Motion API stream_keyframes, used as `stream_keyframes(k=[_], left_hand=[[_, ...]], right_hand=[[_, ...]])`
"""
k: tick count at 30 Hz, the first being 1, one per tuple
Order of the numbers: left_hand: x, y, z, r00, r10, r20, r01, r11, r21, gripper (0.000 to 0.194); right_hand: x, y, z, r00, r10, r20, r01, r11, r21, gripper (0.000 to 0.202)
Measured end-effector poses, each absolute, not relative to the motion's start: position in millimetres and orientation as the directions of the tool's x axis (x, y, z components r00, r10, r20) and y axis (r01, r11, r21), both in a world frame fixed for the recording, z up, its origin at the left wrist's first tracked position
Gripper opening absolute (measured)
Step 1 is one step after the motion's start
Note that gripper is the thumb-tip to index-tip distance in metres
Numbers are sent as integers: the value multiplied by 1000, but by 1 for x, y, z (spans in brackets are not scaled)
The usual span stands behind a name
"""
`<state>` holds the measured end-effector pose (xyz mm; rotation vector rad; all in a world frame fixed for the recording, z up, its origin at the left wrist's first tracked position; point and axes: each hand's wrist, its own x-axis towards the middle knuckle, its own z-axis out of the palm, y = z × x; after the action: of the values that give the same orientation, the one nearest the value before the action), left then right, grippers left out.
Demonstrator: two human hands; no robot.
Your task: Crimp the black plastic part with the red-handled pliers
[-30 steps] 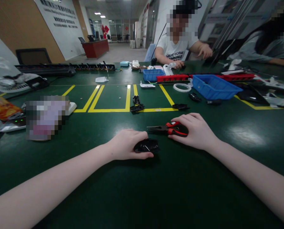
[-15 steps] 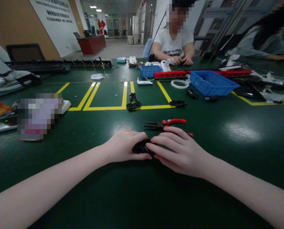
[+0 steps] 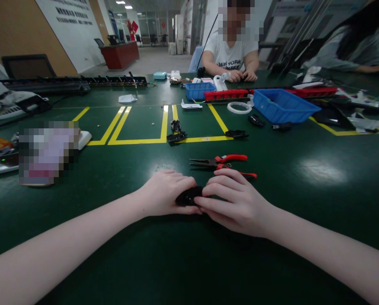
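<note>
A small glossy black part (image 3: 188, 197) is held between my two hands, low over the dark green table (image 3: 189, 258). My left hand (image 3: 168, 192) grips its left side, thumb above and fingers below. The fingers of my right hand (image 3: 232, 201) are closed on its right end and partly cover it. Just beyond my right hand lie red-handled long-nose pliers (image 3: 216, 162), their tips pointing left. Farther off, small black parts (image 3: 176, 137) rest near the yellow tape, with another black piece (image 3: 237, 134) to their right.
Blue bins (image 3: 283, 105) (image 3: 199, 90), a white ring (image 3: 239, 107) and red strips (image 3: 226, 95) stand farther back. A blurred flat object (image 3: 48, 154) lies at left. A person in a white shirt (image 3: 230, 53) sits opposite; another person is at far right.
The view has shifted slightly, so the table items sit a little higher and farther left. My right hand has moved slightly left against the black part; both hands still hold it.
</note>
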<state>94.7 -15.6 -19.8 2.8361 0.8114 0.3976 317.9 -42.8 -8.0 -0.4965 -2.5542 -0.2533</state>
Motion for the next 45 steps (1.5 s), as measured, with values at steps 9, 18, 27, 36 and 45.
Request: stream_keyframes(k=[9, 18, 27, 36, 45], left_hand=[[95, -17, -22, 818, 532, 219, 513, -847, 140, 36], [95, -17, -22, 817, 521, 245, 489, -853, 183, 39], [95, -17, -21, 825, 509, 245, 486, -861, 152, 41], [97, -17, -22, 834, 508, 214, 498, -861, 101, 40], [98, -16, -23, 822, 534, 199, 528, -845, 87, 40]], right_hand=[[309, -49, -10, -781, 351, 516, 451, 889, 78, 12], [310, -44, -9, -743, 428, 514, 475, 879, -45, 12], [312, -42, -8, -768, 464, 441, 449, 882, -146, 15], [309, -42, -7, -798, 438, 414, 448, 891, -80, 18], [308, -40, -8, -839, 344, 422, 428, 895, 122, 23]])
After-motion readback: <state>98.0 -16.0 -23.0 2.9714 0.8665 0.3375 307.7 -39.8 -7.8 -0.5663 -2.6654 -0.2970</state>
